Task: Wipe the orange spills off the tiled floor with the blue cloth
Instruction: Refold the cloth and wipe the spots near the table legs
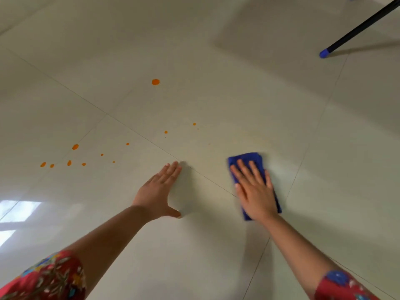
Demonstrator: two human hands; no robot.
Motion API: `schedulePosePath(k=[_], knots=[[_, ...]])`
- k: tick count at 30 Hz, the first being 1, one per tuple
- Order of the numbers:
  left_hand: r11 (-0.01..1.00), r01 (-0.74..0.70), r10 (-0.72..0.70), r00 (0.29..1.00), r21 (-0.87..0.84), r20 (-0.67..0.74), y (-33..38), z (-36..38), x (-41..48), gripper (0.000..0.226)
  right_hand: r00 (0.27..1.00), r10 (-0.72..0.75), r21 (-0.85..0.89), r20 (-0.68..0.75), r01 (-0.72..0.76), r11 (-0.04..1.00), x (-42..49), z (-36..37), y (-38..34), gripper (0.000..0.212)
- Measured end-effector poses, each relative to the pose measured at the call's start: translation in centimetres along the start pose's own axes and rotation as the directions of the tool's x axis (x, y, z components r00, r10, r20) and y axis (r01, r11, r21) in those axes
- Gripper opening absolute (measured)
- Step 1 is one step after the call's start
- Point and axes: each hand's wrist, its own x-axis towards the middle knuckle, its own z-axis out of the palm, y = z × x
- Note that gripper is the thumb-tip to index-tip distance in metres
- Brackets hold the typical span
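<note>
A folded blue cloth (pixel 249 160) lies flat on the pale tiled floor (pixel 216 105), right of centre. My right hand (pixel 255 189) presses down on it with straight, spread fingers. My left hand (pixel 159 189) rests flat on the bare floor to the cloth's left, fingers straight, thumb out. Orange spills dot the tiles: one large drop (pixel 155 82) far ahead, two small drops (pixel 165 132) nearer the middle, and several drops (pixel 75 146) in a cluster at the left. The cloth lies to the right of all of them.
A black pole with a blue tip (pixel 324 53) slants down to the floor at the upper right. Thin grout lines cross the tiles. A bright window reflection (pixel 19 211) shines at the lower left.
</note>
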Motion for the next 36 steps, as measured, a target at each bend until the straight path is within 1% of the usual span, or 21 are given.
schedulePosePath(k=[1,3,4,5,7,10,12,13,14,16,18,20,22,25,27,28,29,31,33,34,36], knots=[[0.999,0.015,-0.015,1.0,-0.028,-0.006,-0.8,0.0,0.2,0.131,0.991,0.132,-0.003,-0.021,-0.133,0.991,1.5,-0.2,1.3,0.054],[0.996,0.053,-0.055,0.998,-0.075,-0.036,-2.2,-0.1,0.8,0.13,0.925,0.378,0.042,-0.042,-0.376,0.925,6.3,-1.3,2.5,0.053],[0.995,0.064,-0.069,0.996,-0.079,-0.053,-2.6,-0.3,1.0,0.13,0.89,0.455,0.092,-0.035,-0.45,0.888,9.1,-2.0,2.3,0.052],[0.994,0.072,-0.077,0.995,-0.085,-0.066,-2.9,-0.4,1.4,0.131,0.88,0.474,0.12,-0.038,-0.467,0.876,11.9,-2.6,1.4,0.053],[0.989,0.098,-0.106,0.992,-0.111,-0.071,-3.2,-0.5,2.2,0.134,0.921,0.387,0.115,-0.041,-0.381,0.918,16.0,-2.4,-2.1,0.055],[0.99,0.088,-0.092,0.995,-0.11,-0.033,-3.7,-0.2,2.7,0.135,0.997,0.043,0.008,-0.066,-0.043,0.999,14.8,-0.7,-8.3,0.056],[0.992,0.078,-0.08,0.997,-0.097,-0.02,-4.1,0.1,2.8,0.134,0.979,-0.202,-0.021,-0.021,0.201,0.979,9.4,0.0,-9.6,0.055],[0.993,0.076,-0.078,0.997,-0.094,-0.021,-4.3,0.2,2.8,0.133,0.967,-0.256,-0.027,-0.007,0.256,0.966,6.8,0.4,-8.7,0.054],[0.994,0.069,-0.072,0.997,-0.089,-0.027,-4.2,0.3,2.7,0.132,0.971,-0.241,-0.048,-0.001,0.241,0.969,5.0,0.4,-7.0,0.054],[0.995,0.063,-0.066,0.997,-0.081,-0.042,-4.1,0.4,2.6,0.131,0.999,-0.032,-0.058,-0.029,0.031,0.998,5.8,-0.1,-3.5,0.054],[0.995,0.061,-0.065,0.997,-0.082,-0.043,-4.1,0.4,2.7,0.131,0.974,0.212,-0.008,-0.083,-0.213,0.977,10.3,-1.1,-2.1,0.052],[0.995,0.065,-0.068,0.997,-0.074,-0.042,-4.1,0.5,2.7,0.131,0.947,0.307,0.069,-0.088,-0.302,0.951,16.1,-1.9,-3.6,0.052],[0.996,0.062,-0.064,0.998,-0.071,-0.026,-4.1,0.3,2.7,0.131,0.969,0.239,0.098,-0.068,-0.232,0.968,20.1,-1.9,-7.5,0.053],[0.995,0.06,-0.063,0.998,-0.085,-0.027,-4.0,0.2,2.6,0.131,0.995,-0.044,0.014,-0.086,0.045,0.999,18.7,-0.5,-12.1,0.052],[0.995,0.061,-0.062,0.998,-0.085,-0.016,-4.1,0.2,2.7,0.131,0.975,-0.21,-0.041,-0.069,0.208,0.977,14.4,0.1,-11.4,0.052],[0.994,0.066,-0.068,0.997,-0.084,-0.02,-4.2,0.2,2.8,0.131,0.974,-0.219,-0.056,-0.058,0.216,0.975,12.9,0.1,-9.8,0.052],[0.995,0.068,-0.07,0.997,-0.073,-0.023,-4.1,0.3,2.7,0.131,0.984,-0.169,-0.053,-0.058,0.166,0.985,12.1,0.0,-7.9,0.052],[0.995,0.063,-0.065,0.998,-0.073,-0.022,-4.1,0.3,2.8,0.131,0.997,0.025,-0.019,-0.075,-0.027,0.999,13.8,-0.7,-5.0,0.053],[0.995,0.062,-0.064,0.998,-0.08,-0.019,-4.1,0.3,2.7,0.131,0.975,0.202,0.018,-0.096,-0.202,0.979,17.7,-1.5,-4.8,0.053],[0.995,0.064,-0.066,0.998,-0.082,-0.018,-4.1,0.3,2.6,0.131,0.963,0.249,0.041,-0.1,-0.246,0.968,19.7,-1.8,-5.6,0.053],[0.995,0.065,-0.067,0.997,-0.072,-0.025,-4.2,0.3,2.7,0.131,0.972,0.218,0.065,-0.085,-0.213,0.975,22.8,-2.0,-8.7,0.054]])
